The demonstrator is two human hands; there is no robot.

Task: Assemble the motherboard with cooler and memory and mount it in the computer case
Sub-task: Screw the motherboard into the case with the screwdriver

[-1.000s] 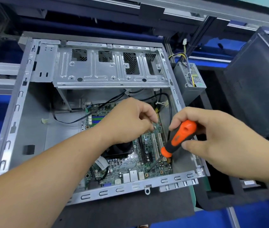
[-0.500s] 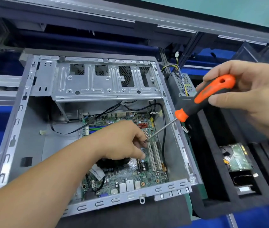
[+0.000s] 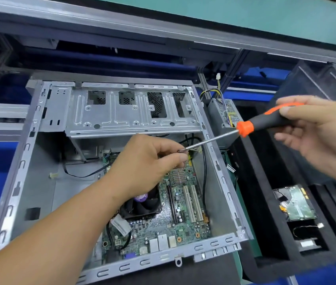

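1. Fingers of the left hand pinch a tiny screw at the tip of the screwdriver. The right hand grips its orange handle.
2. Down inside the computer case lies the motherboard, with the cooler on it.
3. I think the board is in but not all screwed down yet. Memory is hard to see.
4. A second ago the screwdriver pointed down at the board. Now it is lifted up and out to the right.
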